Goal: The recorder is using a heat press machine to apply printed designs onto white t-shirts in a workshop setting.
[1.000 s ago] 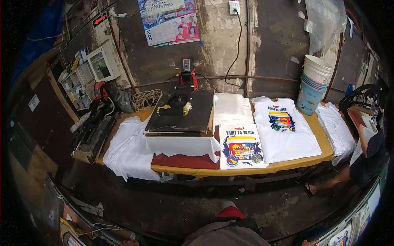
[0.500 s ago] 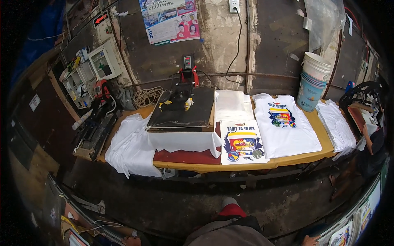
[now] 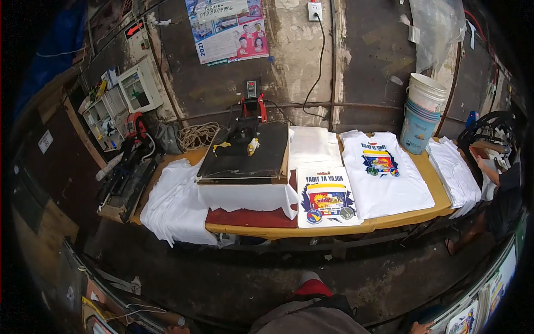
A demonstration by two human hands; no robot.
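At the bottom edge, my left hand (image 3: 175, 328) is beside the cluttered rack, its fingers mostly out of frame. My right hand (image 3: 421, 327) grips the edge of a pale surface (image 3: 441, 322) with printed sheets on it. Across the aisle, a heat press (image 3: 239, 158) with a black platen and red frame sits on the yellow table (image 3: 272, 232), white fabric under it. Beside it lie a printed transfer sheet (image 3: 326, 197), blank white sheets (image 3: 311, 145) and a white shirt (image 3: 397, 189) with a colourful print. White garments (image 3: 175, 203) drape at the press's left.
A co-worker (image 3: 498, 195) stands at the far right near another press (image 3: 489, 133) and folded shirts (image 3: 453, 175). Stacked buckets (image 3: 417, 119) stand at the back. Another press (image 3: 130, 178), coiled rope (image 3: 197, 133) and wall shelves (image 3: 105, 119) are at left. The dark floor (image 3: 233, 273) lies between me and the table.
The co-worker's foot and leg have moved back toward the right, and their arm is higher beside the far-right press. My hands have stayed about where they were; the view bobs slightly.
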